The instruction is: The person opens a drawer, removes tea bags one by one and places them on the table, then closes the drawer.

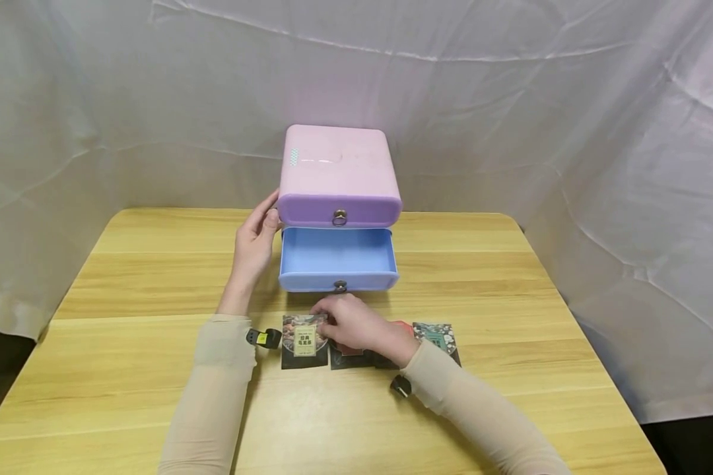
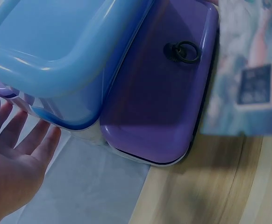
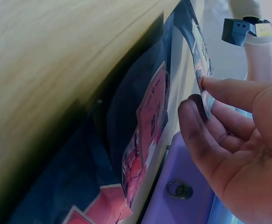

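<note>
Standing at the middle of the head view is a small two-drawer plastic cabinet, pink on top, with its purple upper drawer closed and its blue lower drawer pulled out toward the person. Each drawer front carries a small dark ring pull; the left wrist view shows the one on the purple front plainly. The person's left hand rests against the cabinet's left side, just left of centre in the frame, fingers straight and relaxed, the fingertips touching the corner of the purple drawer and gripping nothing. The right hand lies low, just below the open blue drawer, over a row of sachets on the wooden table. Its fingers are bent down onto the right edge of the dark sachet with the pale label, and in the right wrist view the thumb and forefinger pinch that packet's edge. Under the palm sits a red sachet, mostly covered, and at the right end of the row a teal patterned sachet lies flat, apart from the hand. A white cloth backdrop hangs behind the table across the upper frame.
</note>
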